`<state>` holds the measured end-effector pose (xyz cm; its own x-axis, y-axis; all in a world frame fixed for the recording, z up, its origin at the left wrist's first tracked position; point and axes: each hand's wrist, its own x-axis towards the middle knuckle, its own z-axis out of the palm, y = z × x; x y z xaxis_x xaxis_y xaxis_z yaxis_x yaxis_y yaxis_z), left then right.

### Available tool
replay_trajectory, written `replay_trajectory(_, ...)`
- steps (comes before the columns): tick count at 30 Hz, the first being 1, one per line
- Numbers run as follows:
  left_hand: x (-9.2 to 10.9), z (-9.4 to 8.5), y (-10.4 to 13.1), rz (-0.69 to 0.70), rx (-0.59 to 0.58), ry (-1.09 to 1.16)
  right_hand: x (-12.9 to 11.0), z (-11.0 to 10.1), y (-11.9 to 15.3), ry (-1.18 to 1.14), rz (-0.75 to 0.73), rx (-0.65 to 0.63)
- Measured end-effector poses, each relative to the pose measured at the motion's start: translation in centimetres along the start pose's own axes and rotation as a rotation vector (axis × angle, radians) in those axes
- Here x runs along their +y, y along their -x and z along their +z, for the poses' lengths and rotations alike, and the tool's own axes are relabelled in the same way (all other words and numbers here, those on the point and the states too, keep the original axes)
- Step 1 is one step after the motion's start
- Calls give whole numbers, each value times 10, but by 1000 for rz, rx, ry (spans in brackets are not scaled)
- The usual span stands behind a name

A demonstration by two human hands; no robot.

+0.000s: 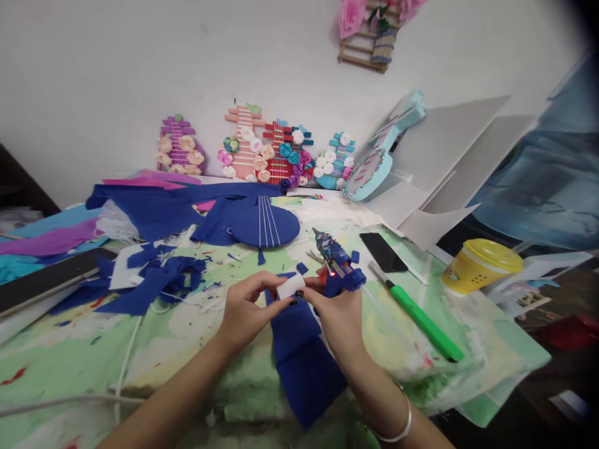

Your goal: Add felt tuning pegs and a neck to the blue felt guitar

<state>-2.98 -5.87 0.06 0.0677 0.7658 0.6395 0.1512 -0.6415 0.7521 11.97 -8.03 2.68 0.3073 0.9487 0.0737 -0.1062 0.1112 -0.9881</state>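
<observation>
A small white rectangular piece (291,285), slightly curved, is pinched between the fingers of my left hand (246,307) and my right hand (340,310). Both thumbs press on its near edge. Under the hands, a strip of dark blue fabric (306,368) runs toward me over the table edge. Just beyond my right hand lies a blue glue gun (337,265) with a red light lit and a clear glue stick at its back. Farther off, a blue oval instrument body (266,223) with white strings lies flat.
A green-handled knife (423,321), a black phone (384,252) and a yellow tub (482,265) are on the right. Blue scraps (159,274) and a white cord (127,358) lie left. Several flower-decorated miniature instruments (278,153) and a light-blue guitar shape (379,165) lean at the back.
</observation>
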Motion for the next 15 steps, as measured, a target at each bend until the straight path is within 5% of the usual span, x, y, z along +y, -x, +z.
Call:
replay_trajectory(5,3,1,0,-71,-59,70,6,3,-7,68,-45,39)
replay_trajectory(11,3,1,-7,-530,-157,358,2,-1,-11,229,-196,2)
replay_trajectory(15,0,-2,-11,-719,-104,610,-1,-2,-13,53,-214,13)
